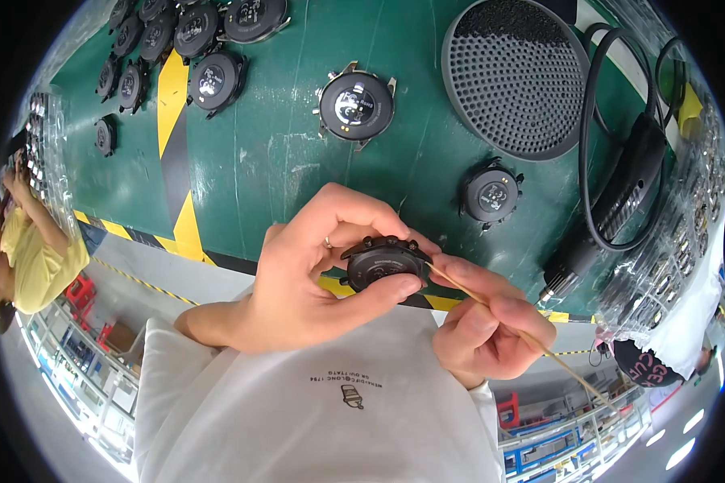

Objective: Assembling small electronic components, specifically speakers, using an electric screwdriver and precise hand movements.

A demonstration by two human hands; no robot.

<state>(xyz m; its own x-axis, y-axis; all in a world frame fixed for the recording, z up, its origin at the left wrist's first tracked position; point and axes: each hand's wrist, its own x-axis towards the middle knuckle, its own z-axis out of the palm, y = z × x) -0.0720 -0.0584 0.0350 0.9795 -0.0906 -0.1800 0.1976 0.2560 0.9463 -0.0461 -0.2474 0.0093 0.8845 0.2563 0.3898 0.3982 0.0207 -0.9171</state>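
My left hand [298, 294] grips a black round watch case [385, 264] without a strap, its back tilted up and the thumb lying across its near edge. In my right hand [491, 326] a thin wooden stick [573, 373] is pinched between thumb and fingers. The stick's tip meets the right edge of the watch case, by the lug. Beyond my hands, a silver-lugged watch case [356, 106] lies back up on the green table [282, 121]. Another black watch case [491, 195] lies farther right, also face down.
Several watch cases [195, 32] cluster at the far left, beside yellow-black tape [187, 225]. A round grey perforated dish [514, 97] stands at the far right. Near it lies a black corded electric screwdriver [608, 205]. Clear plastic packaging [669, 258] lines the right side. A person in yellow [44, 258] is at the left.
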